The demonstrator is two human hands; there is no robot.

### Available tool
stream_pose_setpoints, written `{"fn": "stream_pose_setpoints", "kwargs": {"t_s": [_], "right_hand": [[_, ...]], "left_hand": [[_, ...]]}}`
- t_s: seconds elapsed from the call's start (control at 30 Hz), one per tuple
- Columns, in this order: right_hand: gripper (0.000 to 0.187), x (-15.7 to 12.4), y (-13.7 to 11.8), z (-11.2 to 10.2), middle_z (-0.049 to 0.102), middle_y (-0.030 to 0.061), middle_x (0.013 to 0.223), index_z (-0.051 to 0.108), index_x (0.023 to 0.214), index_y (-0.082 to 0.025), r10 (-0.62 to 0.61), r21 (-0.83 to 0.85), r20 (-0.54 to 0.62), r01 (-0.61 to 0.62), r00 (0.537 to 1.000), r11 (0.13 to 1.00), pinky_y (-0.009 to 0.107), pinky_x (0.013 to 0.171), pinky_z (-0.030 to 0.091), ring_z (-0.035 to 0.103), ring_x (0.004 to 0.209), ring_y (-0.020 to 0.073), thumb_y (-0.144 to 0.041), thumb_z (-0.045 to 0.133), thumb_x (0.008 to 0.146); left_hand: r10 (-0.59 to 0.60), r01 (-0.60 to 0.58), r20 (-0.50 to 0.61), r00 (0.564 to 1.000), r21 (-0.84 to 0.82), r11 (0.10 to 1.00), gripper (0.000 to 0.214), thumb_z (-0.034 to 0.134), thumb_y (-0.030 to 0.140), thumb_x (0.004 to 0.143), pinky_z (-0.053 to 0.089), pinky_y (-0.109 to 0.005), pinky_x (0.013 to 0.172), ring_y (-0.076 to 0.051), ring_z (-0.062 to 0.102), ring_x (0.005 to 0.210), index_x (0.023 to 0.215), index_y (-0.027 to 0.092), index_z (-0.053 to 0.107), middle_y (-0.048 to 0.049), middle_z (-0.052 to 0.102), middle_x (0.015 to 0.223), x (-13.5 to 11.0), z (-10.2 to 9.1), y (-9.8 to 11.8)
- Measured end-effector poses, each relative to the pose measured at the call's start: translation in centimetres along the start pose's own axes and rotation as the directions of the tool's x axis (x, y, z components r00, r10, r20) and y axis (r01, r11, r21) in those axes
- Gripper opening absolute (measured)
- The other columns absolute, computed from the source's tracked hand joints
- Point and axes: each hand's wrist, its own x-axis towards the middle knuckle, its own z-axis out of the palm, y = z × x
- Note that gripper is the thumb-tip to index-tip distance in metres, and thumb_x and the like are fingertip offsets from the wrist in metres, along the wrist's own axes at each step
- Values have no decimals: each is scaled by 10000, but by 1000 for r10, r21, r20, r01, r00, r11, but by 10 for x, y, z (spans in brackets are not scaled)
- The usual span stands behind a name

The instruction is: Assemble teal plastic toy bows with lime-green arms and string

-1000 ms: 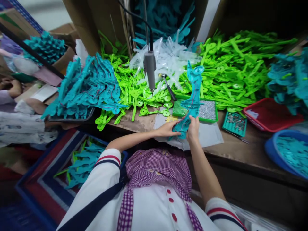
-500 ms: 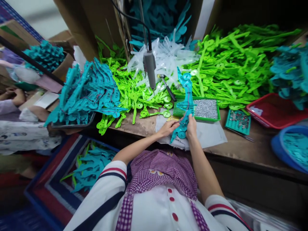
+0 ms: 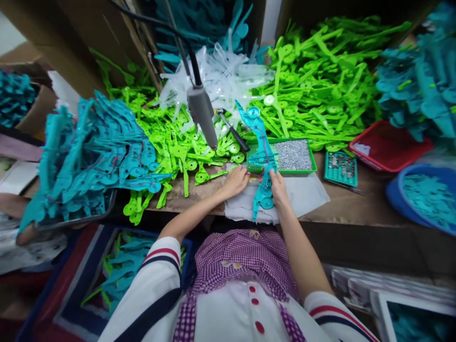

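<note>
My right hand (image 3: pixel 277 186) grips a long teal plastic part (image 3: pixel 261 156) near its lower end; the part stands tilted, its round tip pointing away from me. My left hand (image 3: pixel 235 180) rests curled on the white cloth (image 3: pixel 306 197) just left of the part, fingers near small coloured wires; what it holds is hidden. Behind the part lies a green tray (image 3: pixel 283 156) of small silver screws. A grey electric screwdriver (image 3: pixel 201 113) hangs on a cord above the bench to the left.
Heaps of bright green parts (image 3: pixel 320 71), clear parts (image 3: pixel 221 76) and teal parts (image 3: pixel 96 152) cover the bench. A small teal screw tray (image 3: pixel 341 167), a red basket (image 3: pixel 388 148) and a blue tub (image 3: pixel 420 194) stand right. A bin of teal parts (image 3: pixel 121 270) sits below left.
The teal part has been lowered from upright towards the cloth, and my left hand has slid off it to the left. The head view has shifted right and down.
</note>
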Motion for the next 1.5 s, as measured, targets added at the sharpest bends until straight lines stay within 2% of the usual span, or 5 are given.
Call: {"fn": "stream_pose_setpoints", "kwargs": {"t_s": [0.27, 0.6, 0.97, 1.27, 1.5], "right_hand": [[517, -1, -8, 1, 661, -16, 814, 624, 927, -203, -96, -68, -69, 91, 993, 993, 351, 778, 479, 562, 742, 165, -476, 878, 569], [449, 1, -7, 0, 641, -9, 808, 593, 895, -220, -194, -134, -66, 184, 979, 974, 371, 795, 504, 561, 748, 178, -551, 788, 662], [477, -11, -9, 7, 713, 77, 966, 632, 996, -219, -251, -227, -1, 244, 968, 943, 410, 898, 522, 646, 888, 232, -667, 596, 835], [358, 14, -76, -152, 733, 115, 1018, 731, 1004, -172, -607, -690, -335, 251, 721, 679, 436, 932, 503, 652, 926, 246, -481, 570, 923], [320, 84, -85, -185, 691, 211, 1105, 741, 1088, -111, -414, -957, -218, -111, 884, 268, 452, 888, 471, 636, 949, 310, -293, 546, 911]], "left_hand": [[88, -109, -134, 987, -159, 981, 501, 610, 255, 879, 388, -521, 1149, -311, 446, 1328, 1361, 196, 492, -144, 445, 1341, -47, -34, 3], [28, -28, -4, 1000, -371, 928, 824, 743, 296, 812, 419, -566, 1146, -345, 484, 1372, 1497, 195, 296, -190, 455, 1490, -53, 52, 49], [-72, 65, 8, 997, -534, 843, 1164, 923, 508, 569, 389, -521, 1178, -374, 461, 1417, 1501, 160, 320, -215, 464, 1517, -39, 53, 50], [-178, 165, 9, 984, -428, 889, 1016, 883, 475, 615, 415, -513, 1152, -361, 529, 1352, 1442, 155, 388, -187, 539, 1450, -41, 48, 38], [-145, 134, 4, 989, -405, 904, 923, 852, 443, 660, 414, -495, 1168, -334, 534, 1360, 1427, 186, 407, -148, 557, 1455, -41, 47, 44]]}}
